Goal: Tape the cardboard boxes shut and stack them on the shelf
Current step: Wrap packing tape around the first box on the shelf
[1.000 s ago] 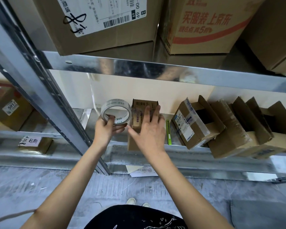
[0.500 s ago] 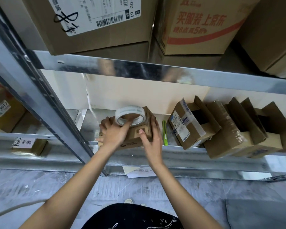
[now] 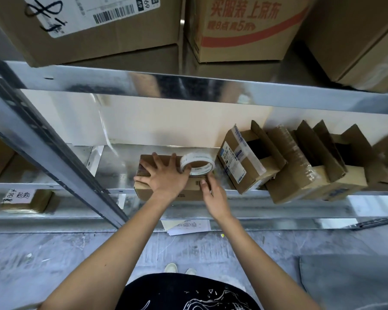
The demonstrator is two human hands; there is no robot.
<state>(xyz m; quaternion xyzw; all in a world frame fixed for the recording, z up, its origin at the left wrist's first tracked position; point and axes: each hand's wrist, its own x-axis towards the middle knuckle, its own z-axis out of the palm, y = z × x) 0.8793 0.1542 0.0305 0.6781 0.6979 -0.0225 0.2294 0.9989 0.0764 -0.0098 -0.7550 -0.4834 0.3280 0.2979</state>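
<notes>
A small closed cardboard box (image 3: 148,193) lies flat at the front edge of the middle metal shelf (image 3: 244,193). A roll of clear printed tape (image 3: 197,164) rests on the box's right end. My left hand (image 3: 164,177) lies on the box top with fingers spread, its thumb at the roll's left rim. My right hand (image 3: 213,195) holds the box's right front corner just under the roll, thumb on the front face. Several open boxes (image 3: 240,166) lean in a row to the right on the same shelf.
Large cardboard boxes (image 3: 103,30) fill the shelf above. A slanted steel upright (image 3: 54,148) crosses on the left. A labelled box (image 3: 25,200) sits on the lower left shelf. Papers (image 3: 186,227) lie on the grey floor under the rack.
The small box went from standing on end to lying flat on the shelf. The tape roll moved from my left hand's grip to the box's right end. My left hand spread flat on the box.
</notes>
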